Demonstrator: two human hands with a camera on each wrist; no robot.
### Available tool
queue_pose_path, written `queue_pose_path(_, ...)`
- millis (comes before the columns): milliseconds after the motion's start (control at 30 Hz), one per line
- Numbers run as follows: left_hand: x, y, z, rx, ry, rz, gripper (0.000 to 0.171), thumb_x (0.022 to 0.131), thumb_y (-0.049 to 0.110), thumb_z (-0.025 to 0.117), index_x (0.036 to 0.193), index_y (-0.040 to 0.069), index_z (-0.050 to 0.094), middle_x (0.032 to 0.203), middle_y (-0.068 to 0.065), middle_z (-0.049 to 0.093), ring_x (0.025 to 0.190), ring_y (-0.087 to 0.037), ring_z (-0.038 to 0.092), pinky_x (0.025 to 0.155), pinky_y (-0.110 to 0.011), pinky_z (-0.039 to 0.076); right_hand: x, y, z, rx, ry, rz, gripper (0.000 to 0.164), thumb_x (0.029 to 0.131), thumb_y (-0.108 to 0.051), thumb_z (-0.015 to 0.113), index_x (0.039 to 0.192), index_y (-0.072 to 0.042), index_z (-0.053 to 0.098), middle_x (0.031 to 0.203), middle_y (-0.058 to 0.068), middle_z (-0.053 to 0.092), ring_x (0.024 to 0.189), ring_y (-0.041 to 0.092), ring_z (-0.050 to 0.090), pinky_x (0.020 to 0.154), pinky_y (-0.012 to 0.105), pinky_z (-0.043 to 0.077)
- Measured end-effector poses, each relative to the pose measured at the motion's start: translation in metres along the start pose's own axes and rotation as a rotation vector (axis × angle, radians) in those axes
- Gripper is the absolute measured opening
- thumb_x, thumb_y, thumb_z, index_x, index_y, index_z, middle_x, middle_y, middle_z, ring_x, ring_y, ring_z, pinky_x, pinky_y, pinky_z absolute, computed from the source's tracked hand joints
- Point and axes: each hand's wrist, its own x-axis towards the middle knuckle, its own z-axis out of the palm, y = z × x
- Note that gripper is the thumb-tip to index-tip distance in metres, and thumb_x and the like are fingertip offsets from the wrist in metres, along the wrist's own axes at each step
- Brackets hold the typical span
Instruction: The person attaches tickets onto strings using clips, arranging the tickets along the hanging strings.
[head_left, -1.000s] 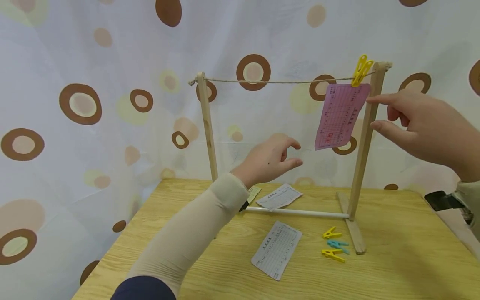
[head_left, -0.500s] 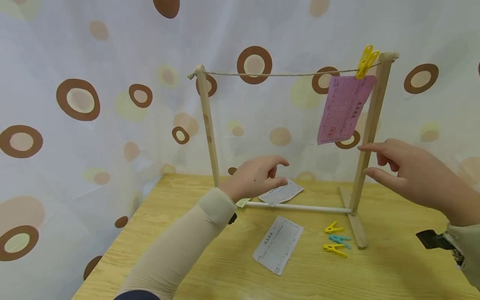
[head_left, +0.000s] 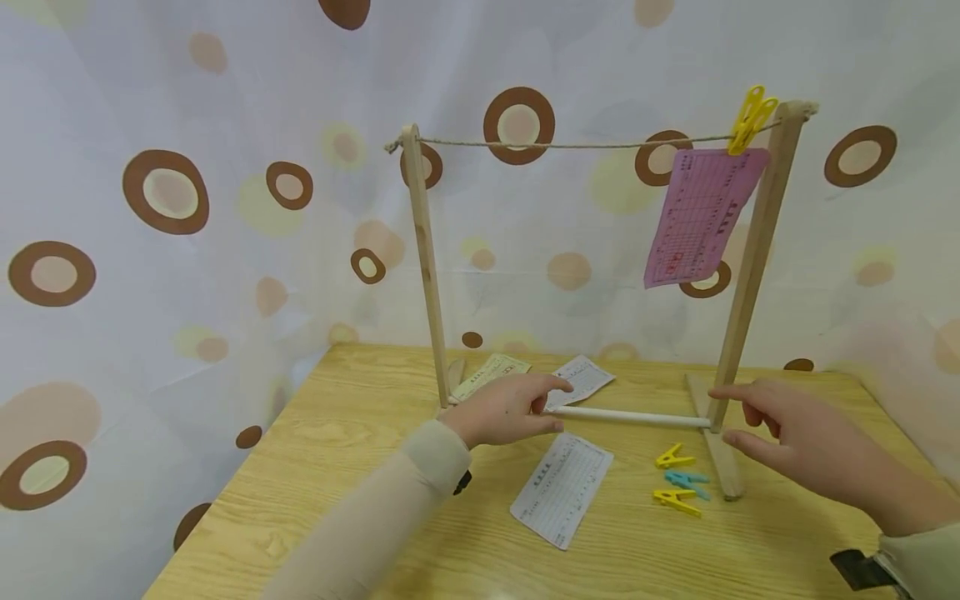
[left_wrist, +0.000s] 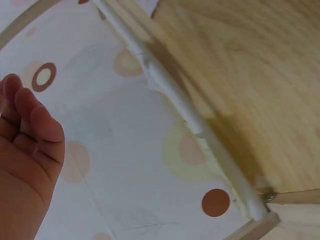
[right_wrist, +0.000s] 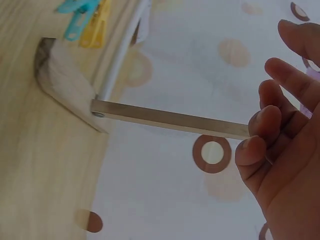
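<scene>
A pink printed slip [head_left: 705,218] hangs from the rope [head_left: 555,146] under yellow clothespins [head_left: 752,121], beside the right post. My left hand [head_left: 513,408] is over the left part of the white bar, its loosely bent fingers holding nothing. It overlaps a yellow slip [head_left: 491,372] and a white slip [head_left: 588,379] at the back. Another white slip [head_left: 562,492] lies flat in front of the bar. My right hand [head_left: 795,442], also holding nothing, has its index finger extended in front of the right post's foot. Two yellow clothespins [head_left: 677,501] and a blue clothespin [head_left: 686,480] lie left of it.
A wooden frame carries the rope, with a left post [head_left: 426,267], a right post [head_left: 757,258] and a white lower bar [head_left: 637,417]. It stands on a wood-grain table [head_left: 360,467]. Behind hangs a curtain [head_left: 225,108] with brown circles.
Both hands have come down from beside the hanging pink slip toward the tabletop. The slip stays clipped on the rope, and the clothespins and slips on the table lie as before.
</scene>
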Motion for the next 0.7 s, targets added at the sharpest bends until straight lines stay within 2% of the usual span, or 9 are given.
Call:
queue_pose_path(267, -0.005, -0.025, 0.031, -0.017, -0.119, -0.059, 0.056, 0.097, 0.035, 0.07, 0.148, 0.02, 0.053, 0.085, 0.007, 0.056, 0.073, -0.008, 0.051, 0.066, -0.026, 0.043, -0.022, 0.008, 0.036, 0.153, -0.162, 0.086, 0.046, 0.095, -0.034, 0.073, 0.136, -0.016, 0.062, 0.08, -0.01, 0.041, 0.063, 0.001, 0.034, 0.054, 0.025, 0.031)
queue_pose_path(467, -0.003, -0.033, 0.049, -0.072, -0.201, -0.093, 0.059, 0.095, 0.03, 0.074, 0.149, 0.025, 0.051, 0.079, 0.008, 0.057, 0.066, -0.006, 0.051, 0.065, -0.023, 0.044, -0.031, 0.012, 0.057, 0.242, -0.254, 0.061, 0.049, 0.094, -0.034, 0.074, 0.135, -0.009, 0.062, 0.08, -0.011, 0.042, 0.065, 0.0, 0.038, 0.054, 0.025, 0.034)
queue_pose_path(567, -0.002, -0.034, 0.057, -0.061, -0.223, -0.117, 0.059, 0.095, 0.032, 0.073, 0.149, 0.031, 0.049, 0.08, 0.009, 0.057, 0.066, -0.005, 0.051, 0.064, -0.023, 0.044, -0.032, 0.012, 0.065, 0.284, -0.312, 0.054, 0.052, 0.093, -0.036, 0.074, 0.135, -0.007, 0.061, 0.079, -0.012, 0.044, 0.067, 0.0, 0.04, 0.056, 0.026, 0.034)
queue_pose_path(600, -0.002, -0.034, 0.06, -0.05, -0.23, -0.128, 0.058, 0.097, 0.031, 0.071, 0.15, 0.035, 0.048, 0.082, 0.009, 0.057, 0.068, -0.005, 0.051, 0.064, -0.024, 0.044, -0.033, 0.012, 0.067, 0.297, -0.331, 0.059, 0.053, 0.093, -0.037, 0.074, 0.135, -0.008, 0.062, 0.079, -0.012, 0.045, 0.068, 0.0, 0.041, 0.056, 0.026, 0.035)
queue_pose_path(700, 0.001, -0.033, 0.064, 0.004, -0.256, -0.153, 0.055, 0.103, 0.026, 0.061, 0.152, 0.042, 0.043, 0.11, 0.012, 0.064, 0.079, -0.005, 0.054, 0.068, -0.024, 0.045, -0.034, 0.011, 0.073, 0.323, -0.384, 0.09, 0.054, 0.092, -0.04, 0.074, 0.135, -0.009, 0.062, 0.079, -0.011, 0.047, 0.068, 0.001, 0.042, 0.057, 0.026, 0.036)
